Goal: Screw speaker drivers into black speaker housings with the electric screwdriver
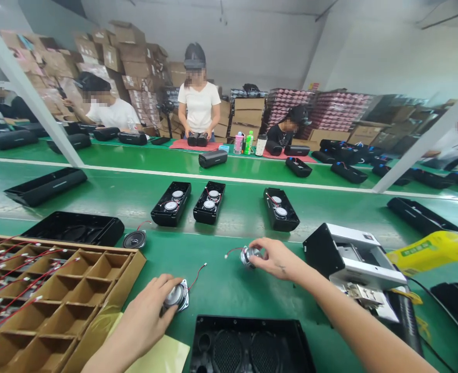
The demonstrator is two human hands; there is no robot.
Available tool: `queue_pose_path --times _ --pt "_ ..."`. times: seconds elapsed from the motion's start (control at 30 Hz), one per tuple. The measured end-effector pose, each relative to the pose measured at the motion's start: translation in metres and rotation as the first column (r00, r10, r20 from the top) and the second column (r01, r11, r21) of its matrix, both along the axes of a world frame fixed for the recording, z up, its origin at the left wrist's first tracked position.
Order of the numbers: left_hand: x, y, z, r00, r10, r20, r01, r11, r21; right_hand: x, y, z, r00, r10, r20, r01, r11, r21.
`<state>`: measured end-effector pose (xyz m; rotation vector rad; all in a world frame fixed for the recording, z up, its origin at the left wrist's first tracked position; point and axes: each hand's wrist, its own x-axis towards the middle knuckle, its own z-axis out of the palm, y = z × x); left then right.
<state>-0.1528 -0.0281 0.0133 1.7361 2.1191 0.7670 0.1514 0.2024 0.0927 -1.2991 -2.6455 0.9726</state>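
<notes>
My left hand [151, 305] is closed around a round silver speaker driver [177, 296], its thin red and black lead reaching up to a small white plug. Farther off and to the right, my right hand [277, 257] grips a second speaker driver [249, 256] between thumb and fingers; its lead points left. Both drivers are at the green bench top. Nearest me lies an open black speaker housing [248, 324] with two round mesh grilles inside. Another speaker driver [134, 239], cone facing up, lies beside the cardboard divider box, touched by neither hand.
At left stands a cardboard divider box [135, 261] with wired drivers in some cells. A white-and-black machine [356, 254] and a yellow packet [434, 252] sit at right. Several black housings, some with drivers, such as this housing [171, 203], are on the green line. Co-workers [200, 101] work opposite.
</notes>
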Motion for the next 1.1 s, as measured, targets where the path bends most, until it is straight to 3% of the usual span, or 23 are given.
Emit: queue_pose_path --times 0.1,0.2,0.27,0.33,0.47,0.67,0.9,1.1 --pt "0.002 -0.001 0.009 0.998 0.019 0.056 -0.021 0.999 0.044 0.019 -0.021 0.014 0.972 -0.094 -0.216 0.056 0.983 -0.177" --pt "0.024 -0.004 0.030 0.978 0.025 0.209 -0.052 0.991 0.125 0.033 -0.057 0.025 0.914 -0.190 -0.358 0.090 0.957 -0.277" --pt "0.047 -0.004 0.046 0.954 -0.039 0.296 -0.021 0.981 0.195 0.037 -0.082 0.027 0.871 -0.260 -0.417 0.120 0.936 -0.332" --pt "0.070 -0.002 0.058 0.949 -0.154 0.274 0.083 0.964 0.254 0.038 -0.103 0.027 0.823 -0.306 -0.478 0.150 0.930 -0.336" --pt "0.094 -0.002 0.067 0.950 -0.290 0.117 0.233 0.905 0.356 0.041 -0.130 0.025 0.780 -0.254 -0.572 0.213 0.967 -0.139" --pt "0.089 -0.015 0.064 0.938 -0.342 -0.058 0.342 0.885 0.315 0.060 -0.151 0.017 0.889 -0.073 -0.451 0.148 0.980 0.133" --pt "0.096 -0.017 0.060 0.904 -0.399 -0.154 0.425 0.878 0.221 0.079 -0.165 -0.008 0.952 0.148 -0.269 -0.036 0.925 0.379" --pt "0.105 -0.013 0.057 0.841 -0.484 -0.243 0.521 0.845 0.121 0.081 -0.172 -0.014 0.958 0.212 -0.195 -0.078 0.842 0.533"
